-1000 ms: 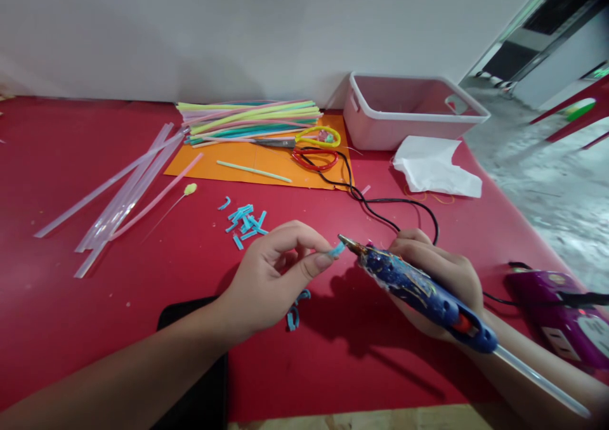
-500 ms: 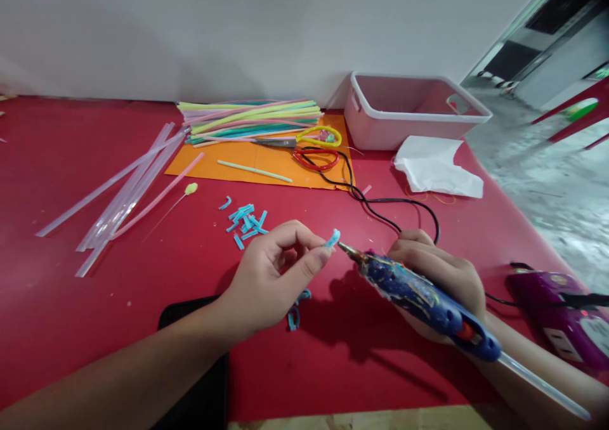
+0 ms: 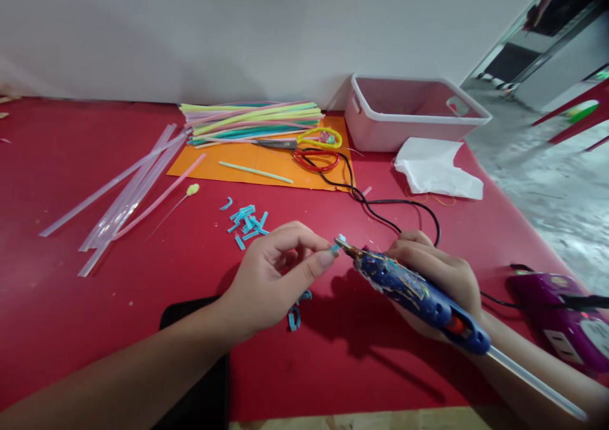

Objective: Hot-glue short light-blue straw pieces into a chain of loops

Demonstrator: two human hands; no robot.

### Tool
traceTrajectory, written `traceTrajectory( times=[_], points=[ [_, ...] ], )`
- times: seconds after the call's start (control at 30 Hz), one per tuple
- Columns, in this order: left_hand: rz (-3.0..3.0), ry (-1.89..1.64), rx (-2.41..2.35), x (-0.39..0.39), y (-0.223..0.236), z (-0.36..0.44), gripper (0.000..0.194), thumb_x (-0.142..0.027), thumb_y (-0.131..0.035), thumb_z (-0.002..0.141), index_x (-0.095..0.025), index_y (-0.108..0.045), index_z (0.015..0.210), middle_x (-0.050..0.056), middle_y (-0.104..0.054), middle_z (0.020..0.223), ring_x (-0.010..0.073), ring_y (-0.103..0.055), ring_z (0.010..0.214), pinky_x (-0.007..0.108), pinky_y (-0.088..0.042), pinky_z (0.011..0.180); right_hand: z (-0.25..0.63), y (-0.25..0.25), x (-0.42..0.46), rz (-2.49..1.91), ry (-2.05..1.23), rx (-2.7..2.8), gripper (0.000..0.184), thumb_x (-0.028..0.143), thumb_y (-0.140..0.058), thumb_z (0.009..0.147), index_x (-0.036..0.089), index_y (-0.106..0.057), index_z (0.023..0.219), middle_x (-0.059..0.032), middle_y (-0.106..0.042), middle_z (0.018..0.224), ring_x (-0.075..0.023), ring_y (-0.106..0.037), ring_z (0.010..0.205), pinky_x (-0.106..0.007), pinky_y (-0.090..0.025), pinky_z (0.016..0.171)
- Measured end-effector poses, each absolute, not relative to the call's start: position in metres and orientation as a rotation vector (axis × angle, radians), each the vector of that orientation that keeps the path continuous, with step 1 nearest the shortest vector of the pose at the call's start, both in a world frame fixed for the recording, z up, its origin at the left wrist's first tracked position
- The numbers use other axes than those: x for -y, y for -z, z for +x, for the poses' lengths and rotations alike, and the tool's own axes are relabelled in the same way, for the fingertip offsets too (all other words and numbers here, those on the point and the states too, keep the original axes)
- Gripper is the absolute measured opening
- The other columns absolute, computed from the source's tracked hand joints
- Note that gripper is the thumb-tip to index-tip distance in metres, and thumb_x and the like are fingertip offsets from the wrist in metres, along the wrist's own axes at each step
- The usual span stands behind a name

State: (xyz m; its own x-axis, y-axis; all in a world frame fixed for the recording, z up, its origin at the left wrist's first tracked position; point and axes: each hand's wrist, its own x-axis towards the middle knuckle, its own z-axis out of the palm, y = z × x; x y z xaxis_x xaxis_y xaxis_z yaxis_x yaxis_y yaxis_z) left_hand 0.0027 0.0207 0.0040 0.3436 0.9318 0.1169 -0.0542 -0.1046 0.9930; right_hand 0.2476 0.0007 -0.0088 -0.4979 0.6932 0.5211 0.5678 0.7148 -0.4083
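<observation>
Between thumb and forefinger, my left hand (image 3: 280,271) pinches a small light-blue strip (image 3: 335,247). My right hand (image 3: 438,278) grips a blue hot glue gun (image 3: 413,284) smeared with dried glue, a clear glue stick (image 3: 533,379) poking out of its back end. Its metal nozzle meets the strip just past my left fingertips. Beyond my left hand lies a loose pile of cut light-blue pieces (image 3: 248,219). A few curled blue pieces (image 3: 295,318) rest below that hand, partly covered by it.
Bundled coloured stems (image 3: 252,120) and yellow-and-red-handled scissors (image 3: 318,148) lie on orange card (image 3: 204,169). Clear glue sticks (image 3: 124,195) are at left. A pink bin (image 3: 413,129), white paper (image 3: 435,170) and purple power strip (image 3: 552,316) are right; a black cord (image 3: 380,200) crosses the red table.
The glue gun has shifted slightly left, and its nozzle now overlaps the blue strip, where it was just beside it. My left hand has barely moved.
</observation>
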Motion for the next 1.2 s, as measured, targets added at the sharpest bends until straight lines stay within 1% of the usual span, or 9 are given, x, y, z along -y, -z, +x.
traceTrajectory(
  times=[0.2,0.33,0.5,0.63,0.7,0.8,0.97,1.1,1.2],
  points=[
    [1.412,-1.028,-0.852,-0.0198,-0.0032,0.0025,0.016,-0.024,-0.065,0.09,-0.017,-0.062,0.076,-0.003,-0.053,0.07,0.0094,-0.046,0.06,0.023,-0.038,0.055,0.2442,0.0063,0.0016,-1.03,-0.182,2.2,0.017,0.015,-0.061,0.083,0.025,-0.052,0.093,0.0017,-0.061,0.068,-0.0146,-0.055,0.058,-0.032,-0.048,0.063],
    [1.457,-1.033,-0.902,-0.0191,0.0006,0.0004,0.019,-0.027,-0.063,0.093,-0.018,-0.059,0.077,-0.004,-0.05,0.069,0.0093,-0.043,0.059,0.024,-0.036,0.054,0.2455,0.0045,0.0045,-1.045,-0.19,2.167,0.015,0.014,-0.06,0.083,0.024,-0.052,0.092,0.0015,-0.061,0.07,-0.0142,-0.055,0.059,-0.032,-0.048,0.065],
    [1.581,-1.083,-0.925,-0.0195,0.0051,-0.0012,0.013,-0.022,-0.063,0.092,-0.018,-0.063,0.08,-0.001,-0.054,0.073,0.0116,-0.05,0.065,0.026,-0.041,0.06,0.2519,0.0076,0.0027,-0.976,-0.251,2.255,0.013,0.017,-0.057,0.086,0.023,-0.055,0.098,0.0011,-0.061,0.071,-0.0143,-0.055,0.059,-0.035,-0.047,0.07],
    [1.576,-1.109,-0.965,-0.0203,0.0043,0.0004,0.014,-0.023,-0.066,0.09,-0.017,-0.065,0.077,-0.001,-0.055,0.071,0.0121,-0.051,0.064,0.027,-0.041,0.057,0.2532,0.0109,0.0002,-0.957,-0.241,2.257,0.014,0.019,-0.056,0.087,0.023,-0.055,0.101,0.0012,-0.061,0.07,-0.0138,-0.057,0.057,-0.037,-0.045,0.073],
    [1.575,-1.119,-0.968,-0.0205,0.0035,0.0008,0.015,-0.023,-0.066,0.089,-0.017,-0.065,0.076,-0.001,-0.055,0.07,0.0118,-0.05,0.062,0.026,-0.04,0.056,0.2522,0.011,0.0,-0.958,-0.228,2.264,0.016,0.019,-0.056,0.087,0.023,-0.054,0.102,0.0018,-0.061,0.07,-0.0132,-0.057,0.056,-0.036,-0.045,0.073],
    [1.59,-1.128,-0.951,-0.0204,0.0032,0.0004,0.015,-0.021,-0.066,0.089,-0.017,-0.065,0.075,-0.002,-0.054,0.07,0.0112,-0.05,0.061,0.026,-0.041,0.057,0.2505,0.0104,0.0002,-0.969,-0.216,2.258,0.013,0.018,-0.056,0.086,0.023,-0.054,0.098,0.0024,-0.062,0.069,-0.0127,-0.056,0.056,-0.036,-0.045,0.071],
    [1.599,-1.136,-0.94,-0.0201,0.0039,0.0,0.015,-0.018,-0.065,0.088,-0.017,-0.063,0.073,-0.002,-0.054,0.069,0.0106,-0.05,0.061,0.025,-0.042,0.057,0.2499,0.0102,0.0,-1.009,-0.194,2.218,0.013,0.017,-0.061,0.083,0.022,-0.056,0.094,0.0018,-0.064,0.071,-0.0126,-0.056,0.058,-0.034,-0.046,0.069],
    [1.613,-1.141,-0.934,-0.02,0.0036,0.0005,0.014,-0.018,-0.066,0.088,-0.017,-0.064,0.074,-0.002,-0.056,0.07,0.0111,-0.051,0.062,0.025,-0.042,0.057,0.2488,0.0086,-0.0002,-0.974,-0.211,2.239,0.014,0.016,-0.059,0.084,0.023,-0.055,0.095,0.0026,-0.061,0.068,-0.0126,-0.054,0.055,-0.035,-0.046,0.067],
    [1.626,-1.147,-0.935,-0.0198,0.0038,0.0005,0.013,-0.019,-0.066,0.09,-0.017,-0.065,0.076,-0.001,-0.057,0.072,0.0114,-0.052,0.064,0.025,-0.043,0.058,0.2466,0.0063,0.0001,-0.97,-0.211,2.237,0.013,0.015,-0.059,0.084,0.024,-0.054,0.094,0.0026,-0.063,0.069,-0.0124,-0.055,0.056,-0.034,-0.046,0.066]
  ],
)
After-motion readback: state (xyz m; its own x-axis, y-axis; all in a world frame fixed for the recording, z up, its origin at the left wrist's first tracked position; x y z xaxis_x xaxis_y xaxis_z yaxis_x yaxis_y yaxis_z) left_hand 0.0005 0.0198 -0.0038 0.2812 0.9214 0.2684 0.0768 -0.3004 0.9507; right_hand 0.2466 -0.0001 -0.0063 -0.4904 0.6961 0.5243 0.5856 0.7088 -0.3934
